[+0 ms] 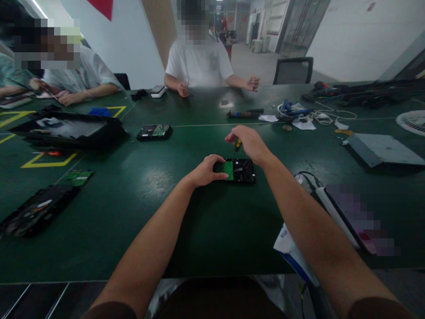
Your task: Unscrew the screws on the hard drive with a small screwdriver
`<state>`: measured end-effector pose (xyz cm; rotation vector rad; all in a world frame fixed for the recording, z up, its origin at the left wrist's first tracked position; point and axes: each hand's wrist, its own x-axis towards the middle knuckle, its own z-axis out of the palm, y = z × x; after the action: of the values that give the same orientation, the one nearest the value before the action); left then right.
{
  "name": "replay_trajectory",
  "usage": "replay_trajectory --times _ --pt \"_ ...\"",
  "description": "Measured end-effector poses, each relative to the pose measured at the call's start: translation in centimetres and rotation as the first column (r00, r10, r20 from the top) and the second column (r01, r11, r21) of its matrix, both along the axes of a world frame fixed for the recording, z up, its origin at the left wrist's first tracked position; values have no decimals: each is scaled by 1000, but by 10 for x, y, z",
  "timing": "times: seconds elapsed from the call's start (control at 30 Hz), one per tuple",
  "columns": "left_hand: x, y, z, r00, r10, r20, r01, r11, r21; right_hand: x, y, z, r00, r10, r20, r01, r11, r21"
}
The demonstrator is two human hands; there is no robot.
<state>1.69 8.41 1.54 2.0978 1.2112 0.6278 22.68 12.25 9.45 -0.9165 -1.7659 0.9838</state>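
Observation:
A black hard drive (244,171) with a green circuit board (228,169) lies flat on the table in front of me. My left hand (210,170) grips its left end, thumb along the near edge and fingers at the far edge. Above the drive, my right hand (247,141) is closed around a screwdriver (238,144) with a yellow and dark handle. The screwdriver points down at the far edge of the drive near the board; whether its tip sits in a screw is too small to tell.
On the dark green table (159,230), another hard drive (154,132) lies farther off. Left are a black tray (66,128), a black drive part (40,208) and a green board (79,177). Right are a silver box (387,149), cables (327,114) and a phone-like slab (348,217). Co-workers sit opposite.

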Motion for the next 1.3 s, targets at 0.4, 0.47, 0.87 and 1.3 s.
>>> replay_trajectory --times 0.4,0.47,0.87,1.3 --pt "-1 0 -1 1000 -6 2 6 1000 9 -10 2 -11 963 78 -259 -116 984 -135" --pt "-1 0 -2 1000 -7 3 7 1000 18 -10 1 -10 971 72 -227 -104 986 -131" --pt "0 -1 -1 1000 3 2 -3 1000 4 -20 -7 -12 957 79 -278 -132 975 -177" --pt "1 0 -1 1000 5 -1 -5 1000 12 -17 -3 -17 953 51 -299 -110 977 -185"
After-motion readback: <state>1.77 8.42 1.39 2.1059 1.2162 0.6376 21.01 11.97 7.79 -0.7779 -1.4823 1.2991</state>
